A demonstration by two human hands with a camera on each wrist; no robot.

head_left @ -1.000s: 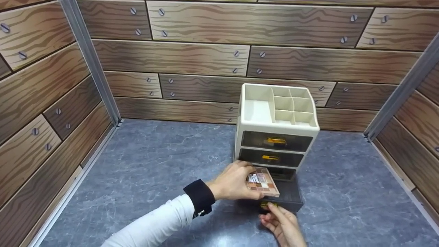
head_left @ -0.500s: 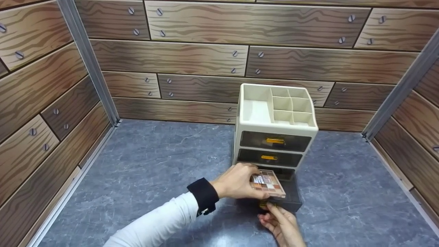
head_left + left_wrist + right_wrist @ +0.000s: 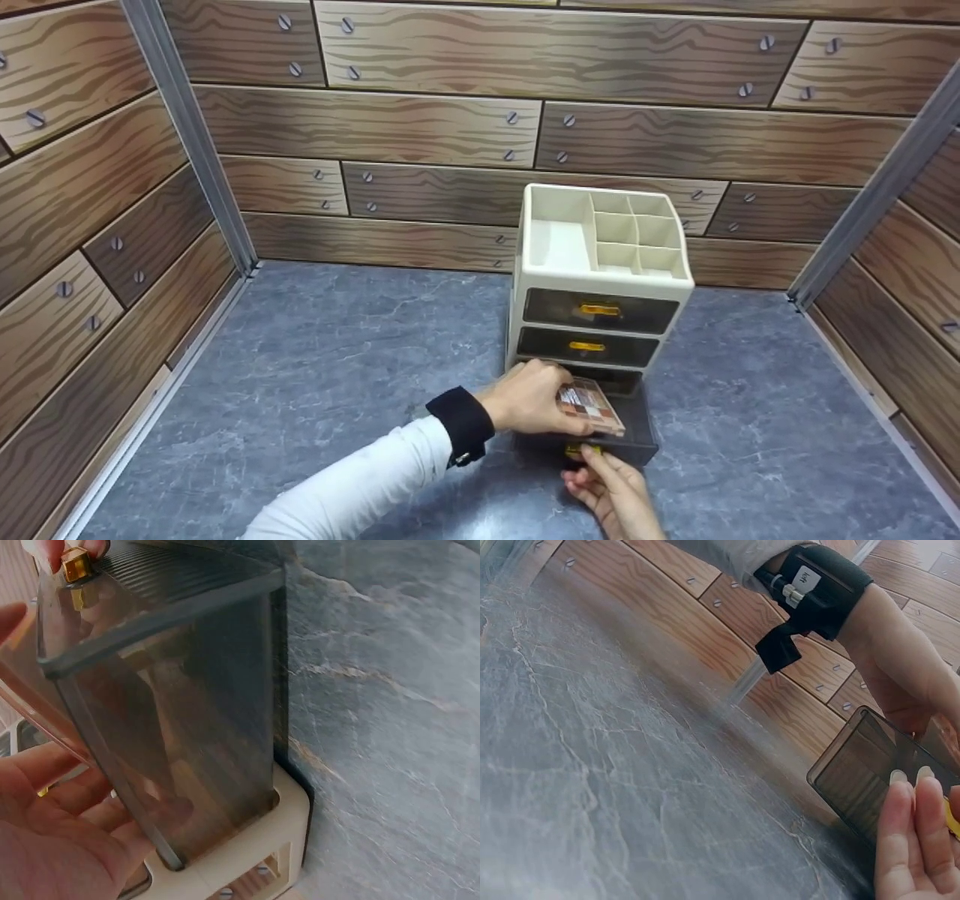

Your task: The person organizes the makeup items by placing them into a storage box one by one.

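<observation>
My left hand (image 3: 536, 399) grips an eyeshadow palette (image 3: 589, 405) by its edges, tilted over the pulled-out bottom drawer (image 3: 637, 420). The palette has a clear lid over brown, orange and pale squares. In the left wrist view, the left fingers (image 3: 82, 795) reach past the wall of the smoky see-through drawer (image 3: 210, 720). At the drawer's front, my right hand (image 3: 615, 491) pinches the small yellow handle (image 3: 583, 450) between thumb and finger. Above that drawer rises the cream organizer (image 3: 607, 281).
Two upper drawers (image 3: 600, 310) of the organizer are closed, with yellow handles. Its top is a tray (image 3: 559, 244) split into compartments. A grey marbled tabletop (image 3: 360, 330) spreads around it, bounded by wood-patterned walls (image 3: 420, 127) and metal corner posts (image 3: 187, 127).
My left hand has shifted right and slightly down with the palette, bringing it lower over the drawer. The right hand stays at the handle, and the drawer remains pulled out.
</observation>
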